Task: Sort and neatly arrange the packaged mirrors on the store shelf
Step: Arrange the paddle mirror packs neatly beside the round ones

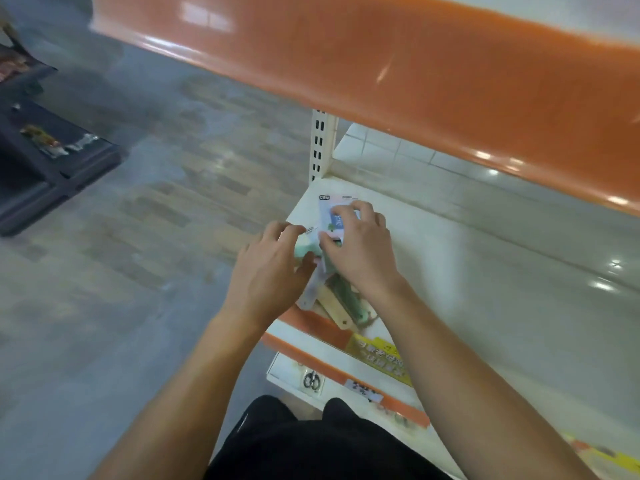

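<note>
A small pile of packaged hand mirrors (330,296) lies at the left end of the white shelf (485,289), their handles in lavender, beige and green pointing toward the front edge. My right hand (360,247) grips the top package, a blue and white card (334,218), with fingers curled over its upper edge. My left hand (268,271) holds the left side of the pile, fingers curled onto a pale green mirror (304,251). Both hands hide most of the mirror heads.
An orange shelf edge (415,74) hangs overhead, close above the hands. The slotted upright post (320,143) stands just behind the pile. A lower shelf holds a scissors package (311,379) and price labels (377,358). A dark rack (52,157) sits on the floor at left.
</note>
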